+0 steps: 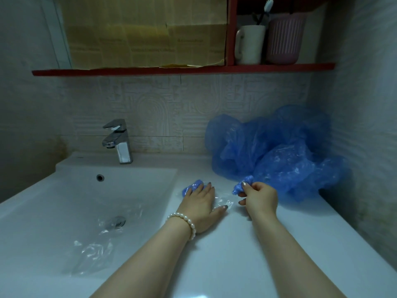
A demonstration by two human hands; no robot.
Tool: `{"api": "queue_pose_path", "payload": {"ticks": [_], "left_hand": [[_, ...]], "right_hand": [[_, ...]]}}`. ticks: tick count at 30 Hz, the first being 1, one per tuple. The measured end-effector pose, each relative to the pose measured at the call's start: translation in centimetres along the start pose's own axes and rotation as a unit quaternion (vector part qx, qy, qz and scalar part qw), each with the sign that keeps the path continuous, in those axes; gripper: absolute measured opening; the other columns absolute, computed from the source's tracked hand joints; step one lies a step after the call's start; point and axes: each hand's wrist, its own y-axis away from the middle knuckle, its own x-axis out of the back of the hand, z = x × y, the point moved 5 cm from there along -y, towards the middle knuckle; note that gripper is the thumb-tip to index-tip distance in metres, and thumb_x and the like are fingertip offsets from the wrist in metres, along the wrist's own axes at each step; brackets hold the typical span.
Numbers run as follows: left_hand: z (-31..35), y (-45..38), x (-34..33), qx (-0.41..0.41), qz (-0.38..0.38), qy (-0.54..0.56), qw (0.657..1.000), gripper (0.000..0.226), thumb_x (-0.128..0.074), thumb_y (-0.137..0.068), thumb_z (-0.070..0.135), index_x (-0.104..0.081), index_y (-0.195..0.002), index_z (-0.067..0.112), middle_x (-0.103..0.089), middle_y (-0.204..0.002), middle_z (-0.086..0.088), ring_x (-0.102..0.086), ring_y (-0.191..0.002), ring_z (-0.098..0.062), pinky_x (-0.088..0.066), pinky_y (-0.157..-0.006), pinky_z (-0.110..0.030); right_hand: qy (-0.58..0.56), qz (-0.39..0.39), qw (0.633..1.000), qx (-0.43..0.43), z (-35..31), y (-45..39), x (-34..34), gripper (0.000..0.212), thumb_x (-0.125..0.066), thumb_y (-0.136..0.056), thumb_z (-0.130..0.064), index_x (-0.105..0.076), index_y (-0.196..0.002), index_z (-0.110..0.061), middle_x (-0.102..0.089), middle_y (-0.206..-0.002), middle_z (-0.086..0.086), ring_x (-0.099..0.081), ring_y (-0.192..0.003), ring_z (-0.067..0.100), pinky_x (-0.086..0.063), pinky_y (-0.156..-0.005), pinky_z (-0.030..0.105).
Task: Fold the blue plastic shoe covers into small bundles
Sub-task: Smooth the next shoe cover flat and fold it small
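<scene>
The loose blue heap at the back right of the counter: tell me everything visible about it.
The heap of blue shoe covers is thin, translucent, crinkled plastic, unfolded and puffed up in a loose mound. It sits on the white counter in the corner, against the tiled back wall and the right wall. Glossy wrinkles catch the light on its front. The right hand, pinching a small blue bundle, is just in front of its lower edge; whether that bundle touches the heap is unclear.

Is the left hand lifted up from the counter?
No, the left hand lies flat with straight fingers on the white counter, touching a small blue bundle.
</scene>
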Motion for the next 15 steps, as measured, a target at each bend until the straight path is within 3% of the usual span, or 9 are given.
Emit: {"api": "queue_pose_path", "payload": {"ticks": [3, 6, 9, 10, 12, 15], "left_hand": [[-0.8, -0.2, -0.1, 0.057, -0.011, 0.053, 0.997, 0.085, -0.037, -0.088, 0.063, -0.013, -0.148, 0.009, -0.008, -0.157, -0.008, -0.011, -0.144, -0.022, -0.011, -0.117, -0.034], [-1.7, -0.3, 0.3, 0.083, 0.036, 0.192, 0.977, 0.068, -0.036, -0.090, 0.059, -0.037, -0.135, 0.008, -0.035, -0.146, -0.013, -0.035, -0.133, -0.025, -0.028, -0.108, -0.035], [-1.8, 0.4, 1.0, 0.090, 0.081, 0.348, 0.930, 0.066, -0.051, -0.085, 0.055, -0.043, -0.137, 0.016, -0.036, -0.147, -0.002, -0.033, -0.136, -0.016, -0.025, -0.112, -0.032], [-1.9, 0.7, 1.4, 0.079, 0.123, 0.351, 0.925, 0.070, -0.056, -0.074, 0.059, -0.051, -0.130, 0.018, -0.044, -0.141, 0.001, -0.039, -0.132, -0.014, -0.029, -0.110, -0.031], [-1.7, 1.2, 2.5, 0.046, 0.204, 0.256, 0.944, 0.067, -0.050, -0.054, 0.066, -0.064, -0.104, 0.023, -0.056, -0.114, 0.007, -0.049, -0.112, -0.011, -0.033, -0.098, -0.028], [-1.0, 1.4, 2.5, 0.035, 0.188, 0.132, 0.973, 0.056, -0.044, -0.046, 0.072, -0.059, -0.083, 0.033, -0.046, -0.096, 0.019, -0.037, -0.098, 0.000, -0.016, -0.080, -0.023]], "right_hand": [[-0.032, -0.032, 0.999, -0.022, -0.4, 0.4, 0.1, 0.019, -0.061, -0.089, -0.016, -0.064, -0.071, -0.010, -0.065, -0.067, 0.001, -0.055, -0.055, 0.013, -0.041, -0.052, 0.019], [0.012, -0.099, 0.994, -0.051, -0.3, 0.9, -0.3, 0.013, -0.067, -0.084, -0.017, -0.070, -0.075, -0.008, -0.064, -0.071, 0.001, -0.053, -0.066, 0.010, -0.036, -0.071, 0.028], [0.069, -0.078, 0.993, -0.060, 0.1, 0.5, 0.0, 0.015, -0.071, -0.079, -0.024, -0.071, -0.071, -0.011, -0.067, -0.084, 0.006, -0.058, -0.087, 0.021, -0.039, -0.075, 0.032], [0.087, -0.054, 0.993, -0.061, 0.2, 0.3, 0.3, 0.017, -0.071, -0.077, -0.029, -0.069, -0.067, -0.015, -0.068, -0.089, 0.007, -0.057, -0.096, 0.026, -0.042, -0.082, 0.035], [0.120, -0.034, 0.990, -0.071, 0.3, 0.0, 0.7, 0.023, -0.070, -0.076, -0.035, -0.065, -0.063, -0.016, -0.064, -0.098, 0.007, -0.051, -0.110, 0.031, -0.039, -0.097, 0.041], [0.199, -0.056, 0.975, -0.084, 0.0, 0.2, 1.2, 0.015, -0.062, -0.085, -0.033, -0.063, -0.079, -0.019, -0.046, -0.101, 0.001, -0.034, -0.121, 0.029, -0.027, -0.095, 0.036]]}}
